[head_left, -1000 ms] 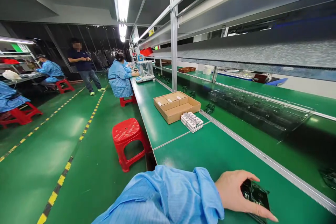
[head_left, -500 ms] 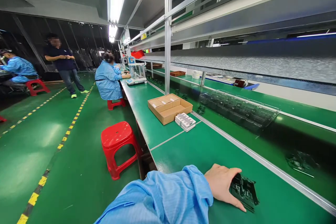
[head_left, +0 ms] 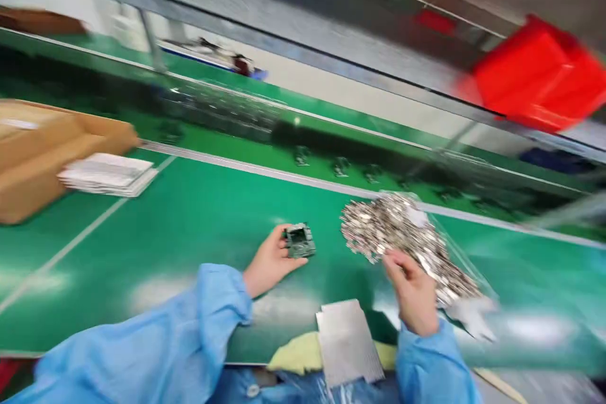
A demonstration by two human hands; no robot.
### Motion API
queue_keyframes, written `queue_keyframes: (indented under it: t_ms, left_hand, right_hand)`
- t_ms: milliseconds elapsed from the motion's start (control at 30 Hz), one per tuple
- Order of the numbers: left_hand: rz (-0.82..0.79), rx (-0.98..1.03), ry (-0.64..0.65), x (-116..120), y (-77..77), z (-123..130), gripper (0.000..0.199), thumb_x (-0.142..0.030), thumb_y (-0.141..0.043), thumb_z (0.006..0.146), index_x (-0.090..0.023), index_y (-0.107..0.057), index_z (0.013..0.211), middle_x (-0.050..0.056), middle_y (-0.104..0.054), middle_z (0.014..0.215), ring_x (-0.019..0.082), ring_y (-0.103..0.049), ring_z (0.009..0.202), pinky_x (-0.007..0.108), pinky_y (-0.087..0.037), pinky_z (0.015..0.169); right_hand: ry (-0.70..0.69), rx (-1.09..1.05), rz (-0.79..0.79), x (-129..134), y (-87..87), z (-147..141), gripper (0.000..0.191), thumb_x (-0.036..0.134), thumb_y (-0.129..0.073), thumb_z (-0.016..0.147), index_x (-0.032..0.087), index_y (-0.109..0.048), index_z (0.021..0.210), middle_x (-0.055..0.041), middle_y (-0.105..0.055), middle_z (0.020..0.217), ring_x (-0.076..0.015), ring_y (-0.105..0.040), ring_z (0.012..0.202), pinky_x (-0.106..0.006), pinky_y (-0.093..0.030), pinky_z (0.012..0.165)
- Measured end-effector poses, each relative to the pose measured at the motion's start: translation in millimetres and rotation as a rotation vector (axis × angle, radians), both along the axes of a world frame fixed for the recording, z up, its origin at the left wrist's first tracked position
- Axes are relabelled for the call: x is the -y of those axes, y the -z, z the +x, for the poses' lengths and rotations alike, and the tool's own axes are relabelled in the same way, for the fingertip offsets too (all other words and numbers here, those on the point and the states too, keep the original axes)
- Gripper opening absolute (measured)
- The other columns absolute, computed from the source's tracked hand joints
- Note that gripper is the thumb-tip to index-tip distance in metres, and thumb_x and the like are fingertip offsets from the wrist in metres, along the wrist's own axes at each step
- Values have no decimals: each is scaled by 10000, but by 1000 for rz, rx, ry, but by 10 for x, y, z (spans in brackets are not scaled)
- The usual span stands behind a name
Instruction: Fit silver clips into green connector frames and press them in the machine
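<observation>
In the head view my left hand [head_left: 271, 260] grips a small dark square circuit-board part [head_left: 300, 241] by its left side, above the green table [head_left: 208, 214]. My right hand [head_left: 413, 290] is at the near left edge of a large heap of small silvery metal pieces [head_left: 402, 224]. Its thumb and fingertips are pinched together; what they hold, if anything, is too small and blurred to make out. Between my forearms, at the table's front edge, lies a ribbed grey plate [head_left: 348, 341] over a yellow cloth [head_left: 297, 353].
An open cardboard box [head_left: 101, 132] and a stack of white sheets [head_left: 111, 173] sit at the left. Behind a metal rail, several dark parts [head_left: 341, 166] stand on a green strip. A red bin [head_left: 540, 76] is on the shelf at upper right.
The view has swung right, away from the aisle and people. My left hand now holds the dark part up in front of me. My right hand and the metal heap have come into view.
</observation>
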State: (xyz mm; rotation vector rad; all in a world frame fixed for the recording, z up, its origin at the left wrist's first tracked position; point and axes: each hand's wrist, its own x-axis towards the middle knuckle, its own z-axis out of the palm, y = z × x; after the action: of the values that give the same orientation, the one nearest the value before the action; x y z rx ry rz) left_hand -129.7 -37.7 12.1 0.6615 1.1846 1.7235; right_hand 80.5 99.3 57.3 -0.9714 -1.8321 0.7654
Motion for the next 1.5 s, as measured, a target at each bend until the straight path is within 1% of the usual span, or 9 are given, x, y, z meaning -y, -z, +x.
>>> queue_keyframes:
  t_ms: [100,233,333,667,933,1067,1267,1400,1500]
  left_hand:
    - [-40,22,58,70,53,80,666,-227,-828,591,-218,-421,1117,27,-697,978,201,-710,895,417,-557,880]
    - [-13,-17,146,275,63,188,557,-190,-780,643,-234,-483,1112,40,-680,1011,189,-697,896,361,-577,826]
    - [-7,-62,198,364,49,217,465,-179,-730,707,-252,-526,1118,52,-659,1056,191,-681,921,331,-574,808]
    - [12,-137,255,426,-23,236,388,-171,-679,756,-275,-548,1107,40,-651,976,171,-674,809,302,-575,746]
    - [15,-289,251,433,58,247,265,-257,-565,877,-274,-522,1137,38,-659,941,156,-651,778,250,-539,676]
    - [-29,-311,228,449,55,263,255,-262,-548,876,-248,-509,1127,21,-630,828,136,-601,644,251,-522,603]
    - [-17,-202,221,474,1,306,242,-251,-571,848,-238,-498,1079,12,-613,810,141,-602,653,263,-536,613]
    - [-13,-182,229,486,-33,311,244,-267,-589,834,-221,-497,1056,6,-591,795,130,-587,637,253,-538,612]
    - [5,-221,234,500,-45,311,242,-281,-587,839,-197,-503,1049,22,-594,845,126,-592,666,245,-535,635]
  right_hand:
    - [-109,71,-109,335,-73,177,256,445,-725,761,210,-687,670,-111,-657,1008,-281,-614,975,-376,-520,730]
    - [-213,89,-225,790,-69,-140,122,300,-678,798,218,-685,707,-102,-644,1084,-263,-585,1052,-356,-492,777]
    - [-259,110,-290,960,-26,-307,92,240,-634,811,213,-678,736,-98,-636,1108,-254,-567,1085,-355,-473,813]
    - [-230,125,-234,1077,70,-418,111,189,-611,841,220,-649,741,-89,-603,1143,-254,-540,1113,-417,-411,954]
    - [-169,118,-257,1143,108,-416,124,225,-610,832,210,-635,711,-78,-615,1037,-225,-576,973,-345,-460,806]
    - [-182,21,-352,1172,160,-432,121,255,-609,817,203,-619,708,-47,-625,870,-165,-583,750,-268,-469,628]
    - [-157,-166,-658,1237,208,-480,208,360,-716,722,191,-598,697,-34,-618,796,-129,-539,581,-257,-490,544]
    - [-128,-317,-767,1295,182,-522,279,354,-809,612,208,-576,657,18,-571,592,-125,-501,513,-221,-438,454]
    - [-71,-359,-798,1342,131,-538,325,346,-855,529,205,-573,607,17,-586,570,-127,-519,511,-216,-446,448]
